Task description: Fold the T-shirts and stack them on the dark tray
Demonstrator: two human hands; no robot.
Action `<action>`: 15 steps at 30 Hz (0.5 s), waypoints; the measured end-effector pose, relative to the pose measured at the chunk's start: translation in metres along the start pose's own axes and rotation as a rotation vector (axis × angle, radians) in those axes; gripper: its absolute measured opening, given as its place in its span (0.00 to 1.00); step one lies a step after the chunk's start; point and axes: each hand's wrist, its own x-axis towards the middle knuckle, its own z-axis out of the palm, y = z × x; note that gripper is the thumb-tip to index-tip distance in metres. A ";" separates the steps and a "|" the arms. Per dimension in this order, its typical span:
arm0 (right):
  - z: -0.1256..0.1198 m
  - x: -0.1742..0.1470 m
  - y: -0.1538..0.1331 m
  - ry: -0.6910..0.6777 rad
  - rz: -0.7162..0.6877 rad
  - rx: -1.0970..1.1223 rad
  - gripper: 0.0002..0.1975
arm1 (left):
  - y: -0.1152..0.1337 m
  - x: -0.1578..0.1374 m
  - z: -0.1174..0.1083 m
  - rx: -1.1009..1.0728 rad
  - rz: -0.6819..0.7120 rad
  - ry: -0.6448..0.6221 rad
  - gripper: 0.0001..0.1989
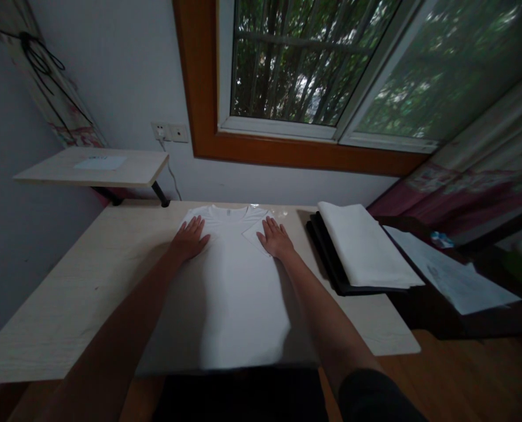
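Note:
A white T-shirt lies spread on the light wooden table, its neckline at the far side and its hem by the near edge. Both sleeves look folded in over the body. My left hand rests flat on the left shoulder area, thumb spread toward the middle. On the opposite shoulder, my right hand presses down with fingers extended, beside a sleeve corner that points inward. Neither hand grips the fabric.
Right of the shirt, a folded white cloth sits on folded black cloth. A raised shelf with a paper stands at the back left. Beyond the table's right side are paper sheets. A window is behind.

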 end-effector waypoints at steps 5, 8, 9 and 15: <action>0.004 0.017 0.007 -0.025 0.001 -0.003 0.36 | -0.003 0.014 0.002 0.025 -0.035 -0.056 0.37; 0.005 0.024 0.010 -0.048 0.007 -0.003 0.37 | -0.007 0.021 0.004 0.033 -0.042 -0.047 0.37; 0.005 0.027 0.011 -0.051 0.009 -0.007 0.37 | -0.007 0.023 0.005 0.030 -0.042 -0.046 0.37; 0.008 0.035 0.015 -0.058 0.018 -0.010 0.37 | -0.010 0.032 0.005 0.008 -0.060 -0.079 0.38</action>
